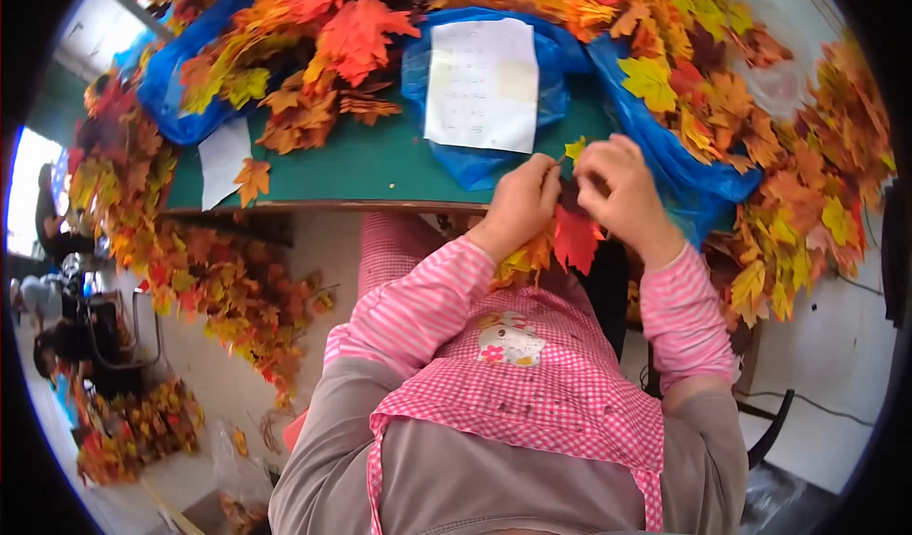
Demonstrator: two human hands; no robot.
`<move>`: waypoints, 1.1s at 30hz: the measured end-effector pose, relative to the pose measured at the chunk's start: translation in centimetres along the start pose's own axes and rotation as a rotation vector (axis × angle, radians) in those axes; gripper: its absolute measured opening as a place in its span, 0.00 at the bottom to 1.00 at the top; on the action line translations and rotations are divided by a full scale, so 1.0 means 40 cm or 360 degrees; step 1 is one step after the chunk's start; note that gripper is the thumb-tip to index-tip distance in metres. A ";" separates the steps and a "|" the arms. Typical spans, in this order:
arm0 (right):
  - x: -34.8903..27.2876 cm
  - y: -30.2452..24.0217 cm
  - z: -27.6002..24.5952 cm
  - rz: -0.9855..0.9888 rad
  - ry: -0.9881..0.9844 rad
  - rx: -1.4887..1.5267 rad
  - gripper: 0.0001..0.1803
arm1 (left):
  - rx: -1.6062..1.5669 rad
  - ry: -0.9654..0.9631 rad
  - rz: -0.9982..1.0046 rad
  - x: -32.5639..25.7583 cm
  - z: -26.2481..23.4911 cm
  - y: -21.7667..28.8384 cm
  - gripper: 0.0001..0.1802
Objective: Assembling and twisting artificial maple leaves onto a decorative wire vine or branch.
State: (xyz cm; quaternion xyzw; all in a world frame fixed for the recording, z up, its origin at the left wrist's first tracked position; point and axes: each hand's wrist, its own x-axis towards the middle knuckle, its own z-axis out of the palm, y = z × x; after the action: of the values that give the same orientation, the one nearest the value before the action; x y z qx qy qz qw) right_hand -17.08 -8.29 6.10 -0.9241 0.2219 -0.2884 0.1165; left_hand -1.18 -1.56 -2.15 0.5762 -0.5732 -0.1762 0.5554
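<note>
Red and yellow leaves (570, 236) hung between both hands, stems up, the left hand (521, 202) and right hand (619, 185) pinching them together just over the desk (370, 169) edge.

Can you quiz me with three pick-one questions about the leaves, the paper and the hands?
1. Where does the white paper lie?
A on a blue bag
B on the floor
C on a chair

2. What colour is the table?
A green
B purple
C white

3. What are the hands doing?
A resting flat
B pinching leaves together
C holding scissors

Answers: 1 A, blue bag shows around the sheet. 2 A, bare green top. 3 B, left hand and right hand meet over the leaves.
</note>
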 end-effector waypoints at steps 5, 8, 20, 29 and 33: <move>0.001 -0.040 0.090 0.0331 0.0292 0.0489 0.06 | -0.0144 0.0015 -0.0026 0.006 -0.011 -0.003 0.07; -0.007 -0.029 0.078 0.0509 0.0395 0.0674 0.06 | -0.0086 -0.0042 -0.0061 0.004 -0.008 -0.009 0.06; -0.035 0.019 0.116 0.0842 0.0090 0.0859 0.07 | -0.0110 -0.0111 -0.0097 0.012 -0.012 -0.029 0.07; -0.035 0.036 0.137 0.0635 0.0379 0.0681 0.06 | -0.0189 -0.0200 -0.0218 0.015 -0.017 -0.024 0.07; -0.034 0.045 0.138 0.0596 0.0392 0.0650 0.06 | -0.0197 -0.0215 -0.0230 0.018 -0.019 -0.019 0.07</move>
State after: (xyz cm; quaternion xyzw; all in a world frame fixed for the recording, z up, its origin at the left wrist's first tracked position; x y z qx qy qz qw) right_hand -15.46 -8.73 0.39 -0.7826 0.3384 -0.4104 0.3233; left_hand 0.00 -2.05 -2.24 0.5675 -0.5543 -0.2894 0.5357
